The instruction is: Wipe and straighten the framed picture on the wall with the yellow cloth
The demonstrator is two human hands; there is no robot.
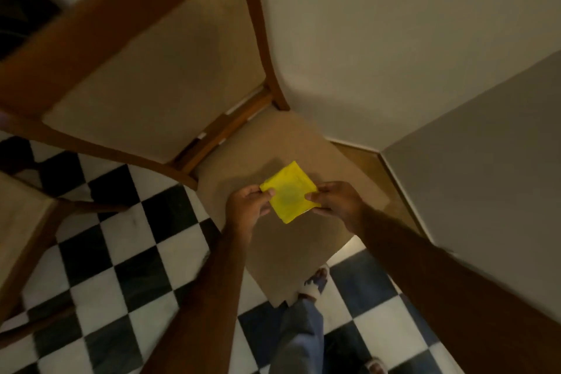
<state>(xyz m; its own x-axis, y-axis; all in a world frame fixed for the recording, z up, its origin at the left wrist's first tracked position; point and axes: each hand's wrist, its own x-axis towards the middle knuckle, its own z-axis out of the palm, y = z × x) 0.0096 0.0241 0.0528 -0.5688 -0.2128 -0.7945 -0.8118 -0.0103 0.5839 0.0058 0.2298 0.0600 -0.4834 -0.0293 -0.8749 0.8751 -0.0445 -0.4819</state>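
Observation:
A yellow cloth (288, 193), folded into a small square, is held flat over a chair seat (282, 240). My left hand (247, 206) pinches its left edge and my right hand (332, 202) pinches its right edge. Both arms reach forward from the bottom of the view. The framed picture is not in view; only bare white wall (394, 39) shows above the chair.
A wooden chair with a beige padded back (158, 76) stands against the wall. Part of another chair (24, 222) is at the left. The floor is black-and-white checkered tile (121, 267). A wall corner (485, 176) juts out at the right. My legs and sandalled feet (314, 282) are below.

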